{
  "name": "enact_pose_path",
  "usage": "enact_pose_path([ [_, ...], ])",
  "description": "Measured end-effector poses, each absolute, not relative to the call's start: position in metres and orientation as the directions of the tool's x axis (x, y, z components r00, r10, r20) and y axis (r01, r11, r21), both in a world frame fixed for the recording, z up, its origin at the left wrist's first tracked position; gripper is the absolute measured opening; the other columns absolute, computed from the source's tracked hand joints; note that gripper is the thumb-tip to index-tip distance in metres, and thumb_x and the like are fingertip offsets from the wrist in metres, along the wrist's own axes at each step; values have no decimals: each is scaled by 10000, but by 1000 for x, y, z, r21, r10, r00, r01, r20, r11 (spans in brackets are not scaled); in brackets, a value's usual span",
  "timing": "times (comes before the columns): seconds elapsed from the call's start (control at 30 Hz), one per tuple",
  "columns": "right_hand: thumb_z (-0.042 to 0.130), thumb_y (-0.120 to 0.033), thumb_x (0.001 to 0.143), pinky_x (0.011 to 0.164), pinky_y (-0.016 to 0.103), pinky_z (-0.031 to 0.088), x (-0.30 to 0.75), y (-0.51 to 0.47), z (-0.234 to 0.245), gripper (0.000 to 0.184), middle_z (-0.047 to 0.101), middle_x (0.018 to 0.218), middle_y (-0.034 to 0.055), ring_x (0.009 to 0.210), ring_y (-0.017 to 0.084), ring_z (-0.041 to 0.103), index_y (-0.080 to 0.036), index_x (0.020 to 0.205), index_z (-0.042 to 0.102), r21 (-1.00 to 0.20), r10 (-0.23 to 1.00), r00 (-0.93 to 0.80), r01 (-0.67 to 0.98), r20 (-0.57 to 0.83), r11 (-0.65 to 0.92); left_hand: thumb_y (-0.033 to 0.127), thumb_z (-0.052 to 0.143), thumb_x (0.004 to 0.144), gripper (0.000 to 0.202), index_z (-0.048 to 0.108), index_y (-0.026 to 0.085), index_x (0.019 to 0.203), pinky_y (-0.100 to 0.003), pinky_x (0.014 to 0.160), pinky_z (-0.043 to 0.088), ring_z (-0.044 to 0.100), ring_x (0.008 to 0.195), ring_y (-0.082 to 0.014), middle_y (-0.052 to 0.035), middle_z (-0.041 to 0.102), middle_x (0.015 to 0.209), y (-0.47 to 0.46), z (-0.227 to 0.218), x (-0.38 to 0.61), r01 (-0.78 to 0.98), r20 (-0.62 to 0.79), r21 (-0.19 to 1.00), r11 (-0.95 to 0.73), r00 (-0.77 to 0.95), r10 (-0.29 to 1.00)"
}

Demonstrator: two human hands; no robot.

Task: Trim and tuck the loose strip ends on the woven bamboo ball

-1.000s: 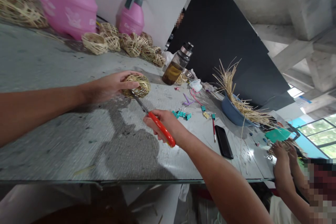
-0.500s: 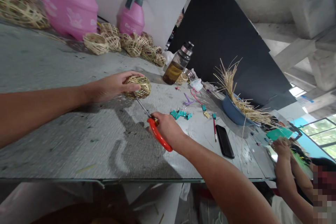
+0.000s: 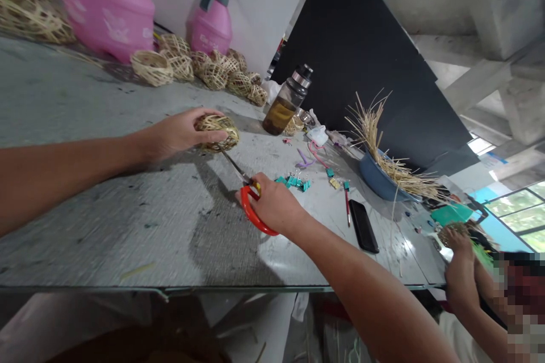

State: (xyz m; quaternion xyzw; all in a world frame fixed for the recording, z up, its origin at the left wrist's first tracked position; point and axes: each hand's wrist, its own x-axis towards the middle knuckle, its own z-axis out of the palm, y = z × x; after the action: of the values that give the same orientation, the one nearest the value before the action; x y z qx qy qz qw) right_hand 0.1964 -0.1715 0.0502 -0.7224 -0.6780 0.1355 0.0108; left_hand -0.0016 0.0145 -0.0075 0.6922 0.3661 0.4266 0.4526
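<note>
Grey worktop in a daylit concrete workshop.
The scuffed grey worktop [image 3: 85,125] runs from 9 to 4 o'clock, with glare on it near its front edge. A white wall [image 3: 264,0] stands at 12 o'clock, with a large black panel [image 3: 361,51] beside it at 1. Bare concrete beams [image 3: 468,11] cross at 2 o'clock. Bright windows [image 3: 519,215] show at 4.

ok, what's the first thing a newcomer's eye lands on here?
Centre of the table: the left hand grips a small woven ball while the right hand holds red-handled scissors, blade tips at the ball. Next, two pink spray bottles at the back left, and a blue bowl of straw strips at the right.
</note>
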Motion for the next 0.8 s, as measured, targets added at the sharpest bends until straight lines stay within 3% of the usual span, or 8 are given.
enact_pose_path([
  [0.1,572,-501,1154,945,386,608,188,-170,58,453,830,1253,188,1177,346,806,-177,1468,621,-147,973,74,983,-219,-108,623,878,778,866,682,221,1520,-379,938,618,768,1156,-326,-128,791,1354,19,-10,-1,254,275,890,-378,363,890],
  [0.23,485,-483,1177,996,430,621,182,-166,65,482,813,1318,211,1195,344,804,-163,1524,581,-96,971,72,991,-226,-96,640,869,777,933,643,226,1582,-414,961,626,779,1137,-344,-143,795,1358,21,-9,0,336,244,872,-355,330,912],
  [0.43,548,-497,1139,1031,414,627,172,-156,77,458,819,1321,210,1231,351,796,-148,1391,706,-75,969,62,994,-240,-82,672,886,749,930,679,231,1541,-460,1035,611,766,1199,-372,-148,786,1380,17,-6,0,430,233,830,-355,312,921],
  [0.6,562,-492,1119,1036,398,651,158,-144,88,458,807,1365,201,1268,347,791,-145,1353,747,6,971,53,999,-234,-53,678,872,760,977,652,209,1588,-510,1050,600,765,1166,-385,-159,796,1325,17,-4,-2,436,211,839,-326,290,933],
  [0.8,575,-424,1113,1031,368,648,148,-135,101,424,813,1361,209,1275,329,785,-122,1314,793,16,970,34,999,-242,-31,647,877,793,950,651,187,1593,-443,988,614,759,1148,-349,-161,794,1324,21,-6,-4,349,242,871,-345,307,920],
])
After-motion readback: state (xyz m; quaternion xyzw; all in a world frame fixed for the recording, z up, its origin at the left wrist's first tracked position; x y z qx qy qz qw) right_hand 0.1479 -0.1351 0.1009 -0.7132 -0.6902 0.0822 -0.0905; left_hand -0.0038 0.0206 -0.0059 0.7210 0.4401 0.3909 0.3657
